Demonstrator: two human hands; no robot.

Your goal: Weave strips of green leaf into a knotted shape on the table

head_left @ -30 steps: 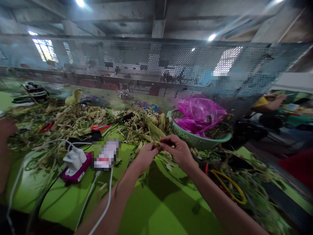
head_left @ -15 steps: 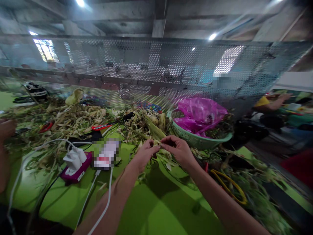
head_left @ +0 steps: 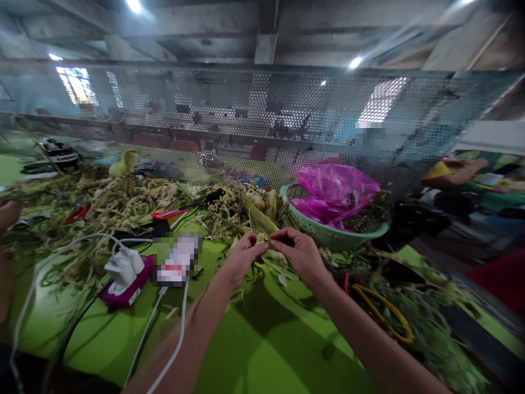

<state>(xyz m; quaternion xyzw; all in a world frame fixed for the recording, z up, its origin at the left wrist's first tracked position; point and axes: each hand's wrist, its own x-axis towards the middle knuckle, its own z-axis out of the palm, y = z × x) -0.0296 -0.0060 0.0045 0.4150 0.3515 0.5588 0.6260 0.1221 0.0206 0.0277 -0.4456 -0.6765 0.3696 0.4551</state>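
Observation:
My left hand (head_left: 241, 258) is closed in a pinch on a small pale yellow-green piece of dried plant (head_left: 261, 238). The fingertips of my right hand (head_left: 299, 254) pinch at the right side of that same piece, so both hands meet over the green table (head_left: 262, 339). Just beyond them lies a bundle of dried stalks and husk-like leaves (head_left: 262, 216). The exact shape of the small piece is partly hidden by my fingers.
Beyond my right hand stands a green basket (head_left: 353, 239) with a purple plastic bag (head_left: 336, 189). On the left are a phone (head_left: 179, 260), a purple power strip (head_left: 127, 293) with white cables, an orange-red cutter (head_left: 168, 212) and dried leaves (head_left: 123, 191). Another person's hand (head_left: 8, 213) is far left.
My hands stay almost in place, both still pinching the small plant piece, which has turned slightly. At the far left, the other person's hand has shifted a little outward.

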